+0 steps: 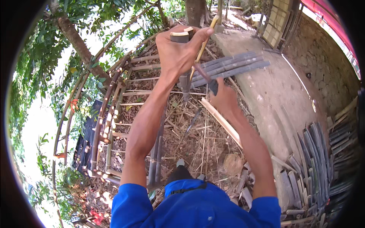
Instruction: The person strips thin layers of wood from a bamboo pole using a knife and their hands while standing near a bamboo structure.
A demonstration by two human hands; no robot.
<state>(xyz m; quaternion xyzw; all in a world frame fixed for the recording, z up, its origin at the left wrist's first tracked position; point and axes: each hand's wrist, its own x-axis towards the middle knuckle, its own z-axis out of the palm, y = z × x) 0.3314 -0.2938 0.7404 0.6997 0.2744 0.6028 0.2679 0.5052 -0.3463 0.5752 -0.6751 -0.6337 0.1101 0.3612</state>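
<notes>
Raised in front of me, my left hand (176, 47) is wrapped round dark-skinned bamboo pieces (180, 37), whose pale cut ends show above the fist. Its thumb lies against a thin yellowish bamboo stick (203, 47) that slants down to the right of the fist. A dark grey length (185, 86) hangs below the hand, perhaps the lower end of those pieces. Lower and to the right, my right hand (225, 98) grips a tool (201, 72) with a dark handle and a narrow reddish-brown upper part. The tool's far end passes behind the stick, so its kind is unclear.
A split bamboo length (222, 121) slants beneath my right forearm. Grey bamboo poles (232, 68) lie ahead on the concrete ledge (266, 95). A bamboo frame (102, 117) stands left, a bamboo stack (315, 163) lies right. A dark blade-like strip (194, 121) rests on littered ground.
</notes>
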